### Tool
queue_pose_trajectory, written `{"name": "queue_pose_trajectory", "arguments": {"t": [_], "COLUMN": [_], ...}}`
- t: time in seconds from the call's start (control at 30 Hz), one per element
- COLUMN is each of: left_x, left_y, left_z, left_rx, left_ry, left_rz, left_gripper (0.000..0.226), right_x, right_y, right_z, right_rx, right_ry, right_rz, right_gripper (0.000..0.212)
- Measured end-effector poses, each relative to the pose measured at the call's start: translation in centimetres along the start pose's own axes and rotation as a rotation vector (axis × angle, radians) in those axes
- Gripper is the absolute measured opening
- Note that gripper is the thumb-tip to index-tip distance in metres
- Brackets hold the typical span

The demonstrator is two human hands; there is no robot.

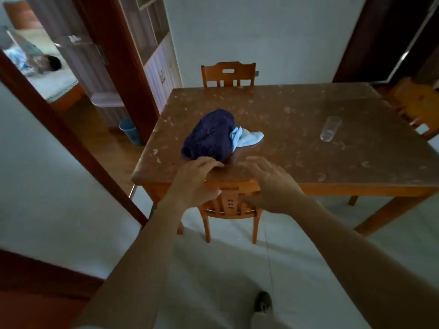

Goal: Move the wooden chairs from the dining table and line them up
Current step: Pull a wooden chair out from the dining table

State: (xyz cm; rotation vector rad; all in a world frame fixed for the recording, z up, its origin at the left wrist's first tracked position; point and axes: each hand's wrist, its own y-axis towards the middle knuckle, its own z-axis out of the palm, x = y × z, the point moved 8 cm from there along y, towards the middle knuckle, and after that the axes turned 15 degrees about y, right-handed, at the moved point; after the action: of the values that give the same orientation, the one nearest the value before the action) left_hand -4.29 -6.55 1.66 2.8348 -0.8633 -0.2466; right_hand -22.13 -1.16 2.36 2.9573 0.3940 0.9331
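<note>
While tucked under near counter [308, 167] edge: near wooden chair [231, 198]. Left hand [193, 184] over its top rail, fingers curled, grip unclear. Right hand [273, 186] open, blurred, just above rail. Second chair [228, 73] at far side; third [417, 103] at right. Purple knit bundle [210, 136], glass [330, 128] on counter.

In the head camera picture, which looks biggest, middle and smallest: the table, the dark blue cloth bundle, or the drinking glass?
1. Table, biggest by far.
2. Dark blue cloth bundle, lying on it.
3. Drinking glass, smallest.
The glass and the bundle sit about equally far away, so nearness does not change the order.
</note>
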Motion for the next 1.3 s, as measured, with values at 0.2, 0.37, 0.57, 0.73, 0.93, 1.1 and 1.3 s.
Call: {"name": "queue_pose_trajectory", "arguments": {"t": [0.2, 0.37, 0.57, 0.73, 0.93, 1.1, 1.3], "left_x": [2.0, 4.0, 4.6, 4.4, 4.3, 3.4, 3.2], "left_y": [5.6, 8.5, 9.6, 10.1, 10.4, 12.0, 15.2], "left_z": [9.5, 15.4, 19.9, 21.8, 22.1, 19.1, 12.4], "left_rx": [0.313, 0.450, 0.528, 0.630, 0.667, 0.655, 0.641], "left_ry": [0.142, 0.188, 0.163, 0.191, 0.184, 0.282, 0.319], "left_rz": [-0.044, -0.077, -0.063, -0.022, 0.022, 0.158, 0.211], "left_gripper": [0.073, 0.059, 0.021, 0.021, 0.028, 0.026, 0.038], "right_x": [-7.3, -11.8, -14.2, -14.0, -13.5, -12.1, -9.0], "right_y": [8.5, 12.5, 14.2, 15.0, 15.2, 16.5, 18.2], "right_z": [7.3, 12.8, 16.7, 18.2, 18.1, 14.9, 8.1], "right_rx": [0.202, 0.344, 0.428, 0.497, 0.494, 0.442, 0.405], "right_ry": [-0.037, -0.074, -0.122, -0.142, -0.206, -0.243, -0.267], "right_rz": [0.137, 0.211, 0.198, 0.206, 0.139, 0.088, 0.066], "right_gripper": [0.086, 0.066, 0.025, 0.021, 0.029, 0.036, 0.033]}}
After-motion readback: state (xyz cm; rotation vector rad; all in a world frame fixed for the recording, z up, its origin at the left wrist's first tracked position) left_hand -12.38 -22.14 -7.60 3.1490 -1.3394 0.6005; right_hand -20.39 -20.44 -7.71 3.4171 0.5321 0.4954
